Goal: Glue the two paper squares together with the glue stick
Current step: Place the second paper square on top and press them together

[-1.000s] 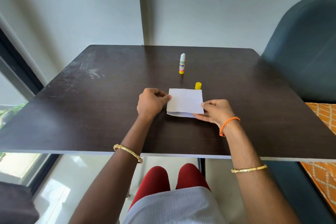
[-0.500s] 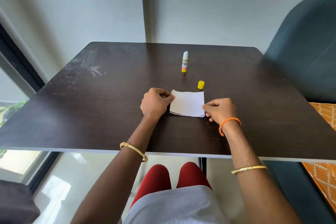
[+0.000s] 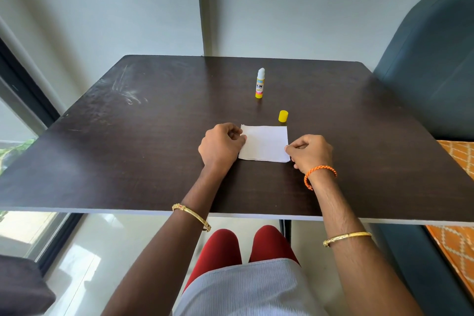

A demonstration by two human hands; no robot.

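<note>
Paper squares (image 3: 264, 143) now flat between both hands' grip.

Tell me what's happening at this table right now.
A seated person is pressing white paper flat on a dark table, the left hand at its left edge and the right hand at its right edge. It looks like one square laid over another, with a second edge showing along the near side. The glue stick stands upright and uncapped farther back, untouched, and its yellow cap sits just beyond the paper's far right corner.
</note>
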